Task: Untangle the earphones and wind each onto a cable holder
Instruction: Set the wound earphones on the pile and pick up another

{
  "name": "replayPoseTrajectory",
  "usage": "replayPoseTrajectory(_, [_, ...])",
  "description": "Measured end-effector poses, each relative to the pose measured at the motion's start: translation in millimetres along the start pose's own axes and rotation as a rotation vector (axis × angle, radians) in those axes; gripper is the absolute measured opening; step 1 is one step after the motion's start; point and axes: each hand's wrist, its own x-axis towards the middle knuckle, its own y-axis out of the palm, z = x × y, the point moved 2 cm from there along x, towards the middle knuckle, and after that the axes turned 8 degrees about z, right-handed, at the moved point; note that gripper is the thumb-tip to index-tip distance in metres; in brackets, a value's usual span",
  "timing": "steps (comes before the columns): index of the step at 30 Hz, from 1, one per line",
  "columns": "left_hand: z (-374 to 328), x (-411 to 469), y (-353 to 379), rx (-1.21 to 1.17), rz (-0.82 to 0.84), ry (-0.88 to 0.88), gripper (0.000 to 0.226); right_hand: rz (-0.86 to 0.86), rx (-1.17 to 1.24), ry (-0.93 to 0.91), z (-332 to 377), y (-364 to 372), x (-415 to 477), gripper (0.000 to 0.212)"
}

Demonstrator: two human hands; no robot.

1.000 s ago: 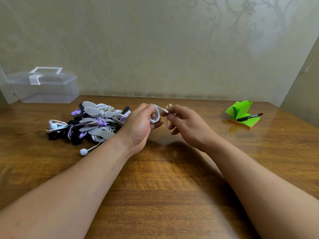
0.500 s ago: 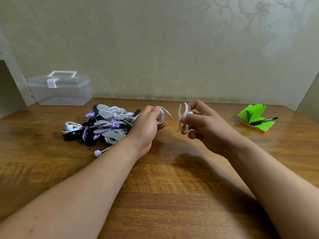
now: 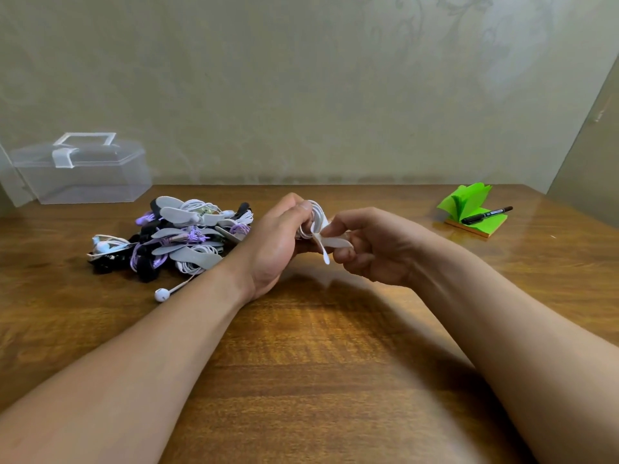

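Left hand (image 3: pixel 274 242) grips coiled white earphone cable (image 3: pixel 315 213), right hand (image 3: pixel 375 251) pinches flat white winged cable holder (image 3: pixel 331 242) touching it, above brown wooden table (image 3: pixel 318 363).

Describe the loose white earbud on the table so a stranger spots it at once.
On the brown wooden table, find the heap of grey, black and purple earphone bundles on its left side. At its near edge one round white earbud sticks out on a thin stem, alone on bare wood.
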Motion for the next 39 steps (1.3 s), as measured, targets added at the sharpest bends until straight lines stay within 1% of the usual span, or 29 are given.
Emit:
replayPoseTrajectory(3, [-0.1, -1.5, 0.1, 0.037, 0.021, 0.006, 0.023, 0.017, 0.01, 0.017, 0.9, 0.6, -0.9, 0.012])
replayPoseTrajectory(10, [-1.7, -4.7, 1.0, -0.056, 0.012, -0.033, 0.022, 0.094, 0.047, 0.027, 5.9, 0.5, -6.2, 0.008])
replayPoseTrajectory(14, [-0.8, -4.2, 2.9, -0.062, 0.007, -0.022, 0.024, 0.07, 0.054, 0.017, 5.6, -2.0, -5.1, 0.007])
replayPoseTrajectory(23, [-0.8, -7.1, 6.6, -0.022, 0.083, 0.007, 0.033, -0.024, 0.058, -0.019, 5.4, -5.7, -5.0, 0.005])
replayPoseTrajectory(25, [-0.3, -7.8, 5.4, 0.076, 0.098, 0.04, 0.033, -0.042, 0.046, -0.07, 4.8, -5.7, -4.1, 0.004])
replayPoseTrajectory(27, [-2.8, -11.3, 4.9, 0.342, 0.077, 0.112, 0.03, -0.041, 0.011, -0.168, 4.5, -6.3, -2.9, 0.004])
replayPoseTrajectory(28, [-4.7, -12.1, 5.0, 0.472, 0.052, 0.17, 0.027, -0.026, -0.005, -0.227, 5.4, -6.6, -2.4, 0.008])
replayPoseTrajectory(30, [-9.6, -12.9, 5.1, 0.63, -0.002, 0.313, 0.021, 0.005, -0.022, -0.333, 6.2, -7.7, -2.5, 0.02])
replayPoseTrajectory(32, [-12.1, -10.7, 4.8, 0.727, -0.024, 0.437, 0.019, 0.015, -0.049, -0.411, 7.2, -9.5, -2.7, 0.021])
replayPoseTrajectory(34, [-12.4, -7.3, 3.7, 0.803, -0.025, 0.506, 0.021, 0.006, -0.099, -0.457, 8.9, -11.2, -3.5, 0.021])
replayPoseTrajectory(37, [-13.3, -7.3, 5.2, 0.848, -0.017, 0.561, 0.021, -0.015, -0.167, -0.468, 11.5, -13.1, -6.8, 0.024])
replayPoseTrajectory(39, [-13.3, -7.7, 5.7, 0.871, -0.012, 0.559, 0.023, -0.005, -0.16, -0.471, 11.5, -14.1, -7.9, 0.026])
